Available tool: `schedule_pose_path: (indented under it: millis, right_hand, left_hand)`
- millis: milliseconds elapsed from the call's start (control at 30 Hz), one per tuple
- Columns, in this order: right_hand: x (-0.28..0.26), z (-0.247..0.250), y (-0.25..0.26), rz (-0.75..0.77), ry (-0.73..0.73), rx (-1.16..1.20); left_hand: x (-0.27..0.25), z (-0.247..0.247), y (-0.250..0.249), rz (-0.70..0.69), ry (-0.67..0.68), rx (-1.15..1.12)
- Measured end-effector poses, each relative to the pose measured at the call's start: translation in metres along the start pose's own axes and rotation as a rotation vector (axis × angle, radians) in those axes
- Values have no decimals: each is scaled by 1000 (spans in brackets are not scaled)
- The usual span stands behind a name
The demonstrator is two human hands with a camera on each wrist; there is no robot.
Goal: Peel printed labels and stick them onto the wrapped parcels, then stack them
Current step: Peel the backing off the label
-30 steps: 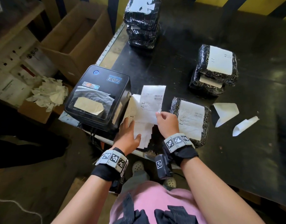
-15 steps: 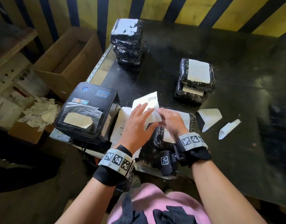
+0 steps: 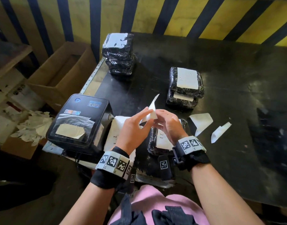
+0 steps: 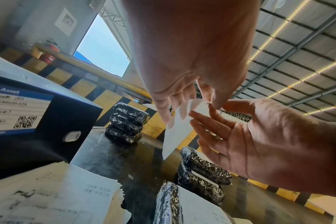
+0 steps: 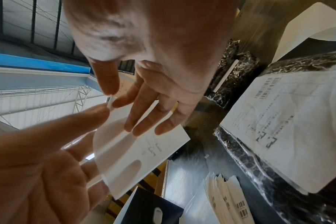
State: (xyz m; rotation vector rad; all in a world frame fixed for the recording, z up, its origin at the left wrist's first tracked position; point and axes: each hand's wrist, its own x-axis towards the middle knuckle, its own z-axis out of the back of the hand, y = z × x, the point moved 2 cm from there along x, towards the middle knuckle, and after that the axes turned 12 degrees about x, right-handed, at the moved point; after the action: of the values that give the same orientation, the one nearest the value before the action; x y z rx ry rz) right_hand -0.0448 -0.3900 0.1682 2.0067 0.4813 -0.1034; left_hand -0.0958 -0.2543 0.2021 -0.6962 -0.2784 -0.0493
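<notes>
Both hands, left hand (image 3: 133, 127) and right hand (image 3: 168, 125), pinch one corner of a thin white paper label (image 3: 150, 114), held above the glossy crinkled-wrap parcel (image 3: 153, 143) at the black tabletop's (image 3: 220, 159) near edge

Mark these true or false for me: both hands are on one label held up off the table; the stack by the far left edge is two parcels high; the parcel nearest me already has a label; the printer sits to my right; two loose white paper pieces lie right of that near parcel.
1. Both the left hand and right hand hold one label above the table. True.
2. The far left stack is two parcels high. False: three, as the left wrist view shows.
3. The nearest parcel carries a label. True.
4. The printer is on the right. False: on the left.
5. Two loose paper pieces lie right of the nearest parcel. True.
</notes>
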Motion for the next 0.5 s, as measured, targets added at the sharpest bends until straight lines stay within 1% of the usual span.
schedule_pose_path:
  millis: [167, 367, 500]
  right_hand:
    - [-1, 0, 6, 34, 53, -14]
    - [-1, 1, 13, 58, 98, -38]
    - [-2, 1, 14, 78, 94, -80]
  left_hand:
    - [3, 2, -5, 52, -41, -35]
    - [6, 0, -2, 13, -89, -63]
    - [9, -4, 2, 39, -117, -77]
